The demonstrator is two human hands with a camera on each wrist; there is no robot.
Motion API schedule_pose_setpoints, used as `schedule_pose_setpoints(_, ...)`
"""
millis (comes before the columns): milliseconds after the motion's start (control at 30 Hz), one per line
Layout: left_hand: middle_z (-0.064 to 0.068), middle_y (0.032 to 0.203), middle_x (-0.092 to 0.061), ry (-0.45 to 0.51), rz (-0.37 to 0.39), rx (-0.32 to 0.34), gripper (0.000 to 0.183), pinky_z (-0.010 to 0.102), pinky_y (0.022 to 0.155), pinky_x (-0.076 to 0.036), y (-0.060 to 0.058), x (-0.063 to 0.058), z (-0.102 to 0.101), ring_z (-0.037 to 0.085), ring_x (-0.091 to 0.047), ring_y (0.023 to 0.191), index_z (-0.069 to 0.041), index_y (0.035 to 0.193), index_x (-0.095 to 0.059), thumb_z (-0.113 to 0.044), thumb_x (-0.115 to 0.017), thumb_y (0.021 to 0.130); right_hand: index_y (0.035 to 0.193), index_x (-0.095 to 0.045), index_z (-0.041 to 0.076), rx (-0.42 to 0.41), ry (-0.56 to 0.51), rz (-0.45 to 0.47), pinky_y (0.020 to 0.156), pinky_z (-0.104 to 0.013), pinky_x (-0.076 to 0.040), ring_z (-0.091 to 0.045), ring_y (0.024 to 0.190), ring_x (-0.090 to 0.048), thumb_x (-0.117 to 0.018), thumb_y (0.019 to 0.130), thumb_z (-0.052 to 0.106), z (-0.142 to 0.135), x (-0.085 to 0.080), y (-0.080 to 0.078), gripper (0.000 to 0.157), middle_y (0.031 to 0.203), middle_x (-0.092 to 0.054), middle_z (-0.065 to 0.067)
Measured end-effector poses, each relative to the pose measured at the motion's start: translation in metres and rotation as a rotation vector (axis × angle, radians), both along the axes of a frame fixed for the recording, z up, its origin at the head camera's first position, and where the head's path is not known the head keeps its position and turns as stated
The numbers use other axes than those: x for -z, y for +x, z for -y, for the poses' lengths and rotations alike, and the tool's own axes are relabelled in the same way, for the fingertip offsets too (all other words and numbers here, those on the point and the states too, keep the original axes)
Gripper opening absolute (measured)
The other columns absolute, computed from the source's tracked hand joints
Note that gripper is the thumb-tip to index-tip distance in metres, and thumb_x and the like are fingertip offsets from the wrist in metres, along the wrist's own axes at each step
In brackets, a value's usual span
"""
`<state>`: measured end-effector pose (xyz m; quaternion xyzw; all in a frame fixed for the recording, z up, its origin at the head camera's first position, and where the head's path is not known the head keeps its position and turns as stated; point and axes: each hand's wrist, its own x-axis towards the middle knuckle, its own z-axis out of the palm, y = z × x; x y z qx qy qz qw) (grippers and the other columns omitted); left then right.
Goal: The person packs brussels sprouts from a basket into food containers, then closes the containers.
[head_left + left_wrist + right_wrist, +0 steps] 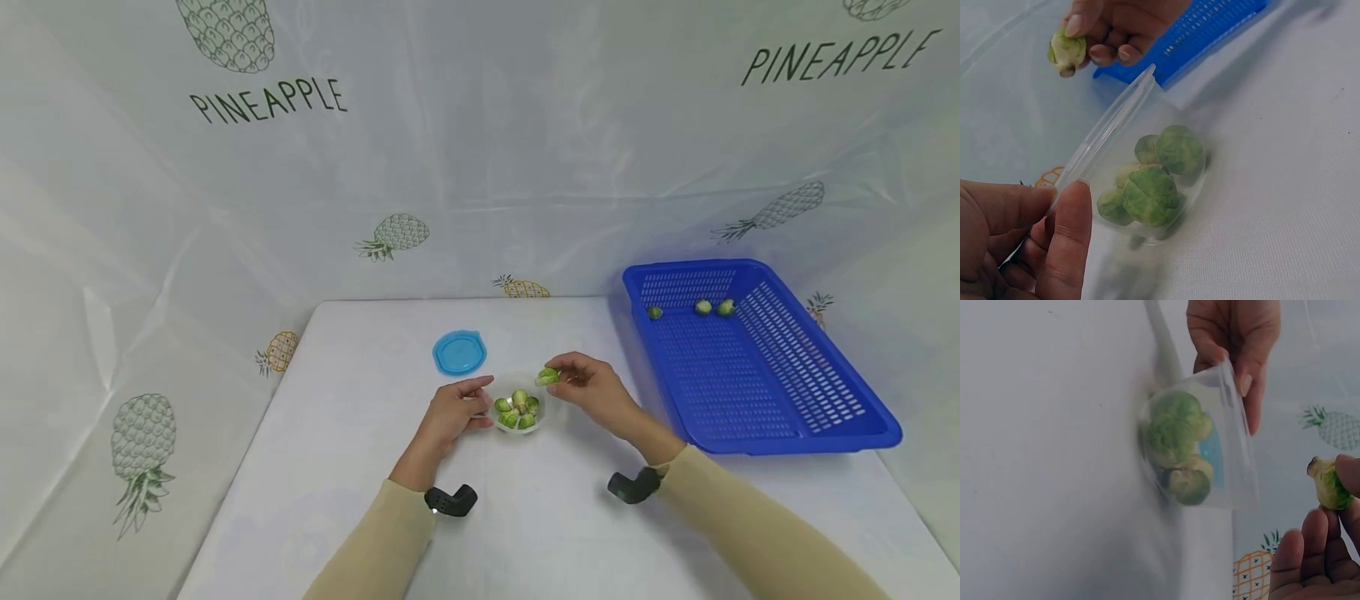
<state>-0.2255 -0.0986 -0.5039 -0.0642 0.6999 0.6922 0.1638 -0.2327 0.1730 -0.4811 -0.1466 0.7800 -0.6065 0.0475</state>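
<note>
A clear plastic container stands on the white table with several Brussels sprouts inside. My left hand pinches its rim from the left, thumb and finger at the edge in the left wrist view. Above the right side of the container, my right hand holds one Brussels sprout between thumb and fingertips. That sprout is green with a pale cut stem end, and it is apart from the container.
A round blue lid lies on the table behind the container. To the right stands a large blue plastic basket with 3 sprouts near its far end. A pineapple-printed sheet hangs behind the table.
</note>
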Motion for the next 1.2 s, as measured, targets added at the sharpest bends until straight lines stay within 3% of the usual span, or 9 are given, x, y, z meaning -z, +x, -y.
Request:
schedule_pose_setpoints(233,0.004,0.104,-0.057,0.006,0.006,-0.001,0.046,0.027,0.076,-0.066,0.001,0.0,0.0,0.016,-0.064,0.082,-0.007,0.145,-0.064,0.001,-0.064,0.1,0.119,-0.073,0.005,0.008,0.095,-0.027,0.068,-0.024,-0.049,-0.017,0.084,-0.058,-0.08,0.092,0.008,0.013,0.009,0.0,0.029,0.095,-0.066,-0.009)
schedule_pose_setpoints(500,0.003,0.103,-0.056,0.013,-0.004,0.001,0.047,0.027,0.075,-0.066,0.002,0.0,0.0,0.016,-0.064,0.082,-0.006,0.145,-0.064,0.002,-0.064,0.099,0.12,-0.074,0.013,0.009,0.212,-0.067,0.059,-0.024,-0.045,-0.018,0.081,-0.055,-0.081,0.091,0.012,0.022,0.022,0.002,0.031,0.097,-0.065,-0.005)
schedule_pose_setpoints(1000,0.004,0.103,-0.057,0.024,-0.027,0.005,0.046,0.029,0.077,-0.066,0.004,0.002,-0.001,0.014,-0.064,0.08,-0.004,0.145,-0.063,0.001,-0.064,0.1,0.119,-0.077,0.011,-0.007,0.292,-0.207,0.074,-0.027,-0.048,-0.018,0.093,-0.057,-0.082,0.09,0.009,0.025,0.032,0.003,0.029,0.112,-0.07,0.002)
schedule_pose_setpoints(1200,0.003,0.103,-0.056,0.039,-0.017,-0.001,0.047,0.026,0.075,-0.066,0.004,0.004,-0.001,0.014,-0.064,0.081,-0.004,0.146,-0.063,0.002,-0.063,0.099,0.122,-0.075,0.008,-0.067,0.306,-0.238,0.078,-0.029,-0.05,-0.021,0.095,-0.056,-0.084,0.09,0.011,0.024,0.033,0.002,0.033,0.117,-0.07,-0.004)
